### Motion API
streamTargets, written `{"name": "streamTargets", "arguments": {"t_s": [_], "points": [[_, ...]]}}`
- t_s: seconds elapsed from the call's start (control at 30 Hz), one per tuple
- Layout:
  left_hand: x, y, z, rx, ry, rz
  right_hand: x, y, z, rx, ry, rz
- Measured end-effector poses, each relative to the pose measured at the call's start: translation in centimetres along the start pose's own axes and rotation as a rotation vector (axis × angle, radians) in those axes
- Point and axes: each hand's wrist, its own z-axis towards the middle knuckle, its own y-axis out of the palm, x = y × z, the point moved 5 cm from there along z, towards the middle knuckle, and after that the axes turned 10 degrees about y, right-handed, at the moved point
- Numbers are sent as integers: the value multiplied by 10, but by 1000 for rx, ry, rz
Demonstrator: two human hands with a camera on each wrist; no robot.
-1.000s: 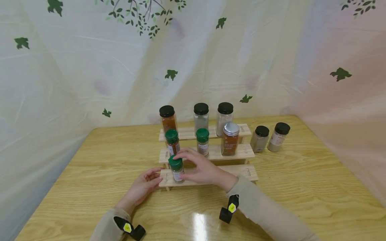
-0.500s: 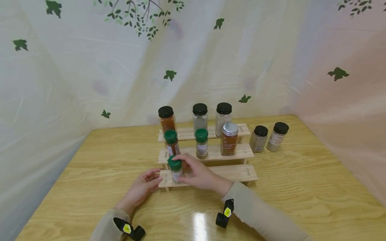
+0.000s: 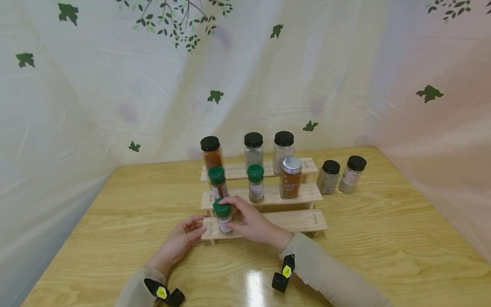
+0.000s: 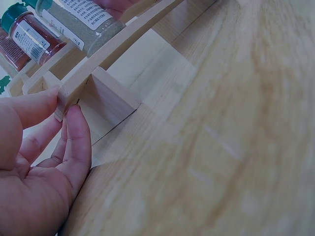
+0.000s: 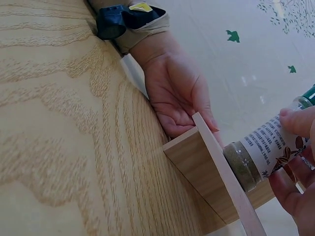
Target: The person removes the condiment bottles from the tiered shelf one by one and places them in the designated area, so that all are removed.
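A tiered wooden spice rack (image 3: 291,221) stands on the table. On its lowest shelf, at the left end, a green-capped spice jar (image 3: 224,224) stands upright. My right hand (image 3: 256,222) holds this jar, with a finger at the cap and the thumb at the label. In the right wrist view, the jar's base (image 5: 243,169) meets the shelf. My left hand (image 3: 182,238) pinches the left end of the lowest shelf. The left wrist view shows the thumb above the board (image 4: 74,91) and fingertips beneath it.
Two green-capped jars (image 3: 256,189) and a silver-capped jar (image 3: 290,183) occupy the middle shelf. Black-capped jars (image 3: 253,155) line the top shelf. Right of the rack, two more black-capped jars (image 3: 328,181) stand on the table (image 3: 383,238). A leaf-printed curtain (image 3: 245,64) hangs behind.
My right hand and forearm have shifted slightly down and left, uncovering the middle green-capped jar. The held jar stays at the shelf's left end. My left hand keeps its place.
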Motion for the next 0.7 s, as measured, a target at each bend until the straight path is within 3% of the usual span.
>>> {"name": "streamTargets", "arguments": {"t_s": [0.17, 0.7], "points": [[0, 1, -1, -14, 5, -4, 1, 1, 0, 3, -5, 5], [-2, 0, 1, 29, 2, -9, -2, -5, -1, 20, 28, 25]]}}
